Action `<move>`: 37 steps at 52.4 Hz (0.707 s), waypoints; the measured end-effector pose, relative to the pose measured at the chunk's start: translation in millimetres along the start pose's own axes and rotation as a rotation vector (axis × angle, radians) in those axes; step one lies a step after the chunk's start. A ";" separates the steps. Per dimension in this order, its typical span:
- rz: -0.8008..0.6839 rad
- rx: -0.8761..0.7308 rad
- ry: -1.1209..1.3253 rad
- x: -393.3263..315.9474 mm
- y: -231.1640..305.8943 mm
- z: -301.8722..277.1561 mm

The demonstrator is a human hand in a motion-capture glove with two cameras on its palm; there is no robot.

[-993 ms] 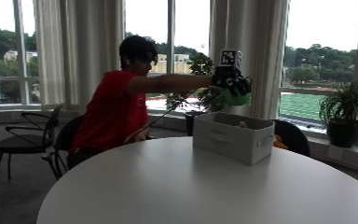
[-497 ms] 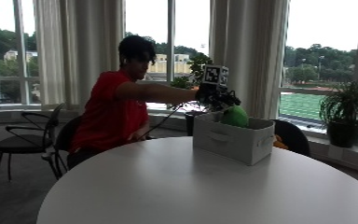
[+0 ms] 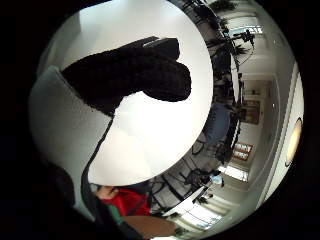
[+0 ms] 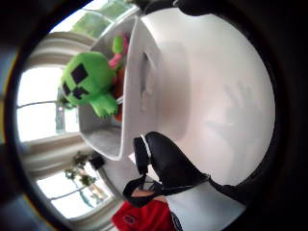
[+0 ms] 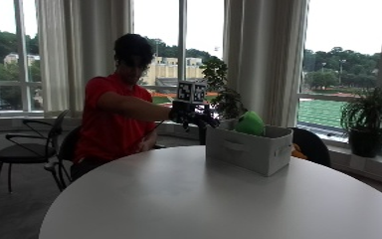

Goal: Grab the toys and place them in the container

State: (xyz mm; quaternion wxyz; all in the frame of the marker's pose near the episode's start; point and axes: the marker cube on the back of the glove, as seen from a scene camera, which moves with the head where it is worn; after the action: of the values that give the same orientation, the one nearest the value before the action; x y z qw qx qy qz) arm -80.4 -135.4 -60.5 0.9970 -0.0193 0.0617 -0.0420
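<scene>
Toy: the green plush toy sits in the box, its top showing above the rim; the thumb-side palm view shows its green face with black squares against the inside wall.
Other toys: beside it in the box lie pink and orange bits; I cannot tell what they are.
Box: white, with a slot handle on its side, it stands on the bench toward the far edge, near the window.
My grip: my gloved right hand hangs in the air just beside the box, at rim height, on the side nearest me. It holds nothing; the fingers are only loosely bent, apart from the toy and from the box.
Arm: stretched out from my shoulder over the bench edge toward the box.
Me: I sit at the bench in a red shirt.
Around: curtains, a potted plant on the sill, and a chair behind me.
</scene>
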 end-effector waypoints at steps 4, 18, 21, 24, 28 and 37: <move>0.021 0.009 0.005 15.2 8.4 10.2; 0.081 -0.049 -0.040 73.5 26.6 58.1; 0.100 -0.064 -0.064 78.2 30.6 65.9; 0.121 -0.077 -0.088 80.1 35.6 73.1; 0.123 -0.084 -0.098 84.7 38.2 77.5; 0.131 -0.075 -0.117 94.5 33.9 78.8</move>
State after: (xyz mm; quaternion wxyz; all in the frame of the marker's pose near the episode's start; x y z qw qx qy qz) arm 25.7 -107.2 4.7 0.9981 -0.0552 0.0062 0.0270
